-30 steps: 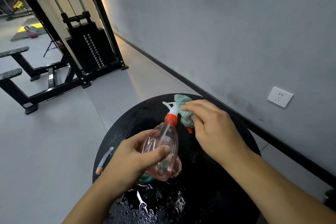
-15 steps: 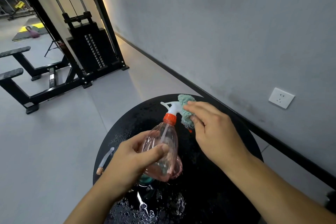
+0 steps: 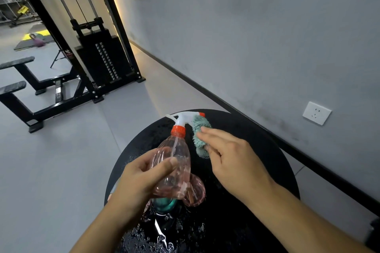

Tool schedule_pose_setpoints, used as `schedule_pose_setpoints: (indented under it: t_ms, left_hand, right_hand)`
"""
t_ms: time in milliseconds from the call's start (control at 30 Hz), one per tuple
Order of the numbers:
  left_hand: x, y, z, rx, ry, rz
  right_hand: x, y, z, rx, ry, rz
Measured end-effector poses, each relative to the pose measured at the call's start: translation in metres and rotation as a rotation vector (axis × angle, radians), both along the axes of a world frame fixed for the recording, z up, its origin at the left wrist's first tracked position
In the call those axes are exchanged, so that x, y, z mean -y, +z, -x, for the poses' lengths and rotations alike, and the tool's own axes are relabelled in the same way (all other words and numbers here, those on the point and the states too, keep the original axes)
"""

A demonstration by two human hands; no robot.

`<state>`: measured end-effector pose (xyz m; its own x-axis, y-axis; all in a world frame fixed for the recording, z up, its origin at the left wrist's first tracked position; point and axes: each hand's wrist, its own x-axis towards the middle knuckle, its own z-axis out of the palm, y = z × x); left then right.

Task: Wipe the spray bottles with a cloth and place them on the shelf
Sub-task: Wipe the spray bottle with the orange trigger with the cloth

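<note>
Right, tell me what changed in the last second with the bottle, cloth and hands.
The right hand has slid the green cloth from the spray head down beside the neck of the pink spray bottle, so the white trigger head now shows in full. The left hand still grips the bottle's body, tilted over the wet black table. Nothing was let go.

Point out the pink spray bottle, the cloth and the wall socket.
pink spray bottle [image 3: 174, 162]: head view, on its clear ribbed body above the thumb.
teal cloth [image 3: 198, 129]: head view, on the fuzzy bunch beside the nozzle.
wall socket [image 3: 316, 113]: head view, on the middle of its white plate.
</note>
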<state>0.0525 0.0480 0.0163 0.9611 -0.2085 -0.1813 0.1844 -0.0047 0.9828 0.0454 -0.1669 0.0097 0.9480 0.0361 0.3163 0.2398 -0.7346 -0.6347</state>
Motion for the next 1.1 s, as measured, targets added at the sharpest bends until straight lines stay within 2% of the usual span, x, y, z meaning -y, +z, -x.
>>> schedule_pose_setpoints:
  t_ms: [200, 400, 567, 700, 867, 1100]
  left_hand:
    - [-0.001, -0.003, 0.001, -0.033, -0.083, -0.017]
    - [-0.007, -0.006, -0.003, 0.005, 0.018, 0.008]
    - [-0.002, -0.006, -0.001, 0.0, -0.042, -0.006]
    - [-0.004, -0.007, -0.004, 0.022, 0.017, -0.009]
    - [-0.002, -0.008, -0.003, 0.138, 0.102, -0.171]
    - [-0.014, -0.017, -0.004, 0.315, 0.094, -0.318]
  right_hand:
    - [-0.001, -0.001, 0.001, 0.005, 0.007, 0.005]
    - [-0.001, -0.003, 0.002, 0.002, 0.035, -0.016]
    - [0.0, -0.004, -0.001, 0.028, -0.004, -0.042]
    - [0.002, -0.003, 0.001, 0.02, 0.02, -0.054]
    - [0.011, -0.005, -0.001, -0.009, -0.033, -0.079]
    - [0.02, 0.007, -0.001, 0.149, -0.181, -0.266]
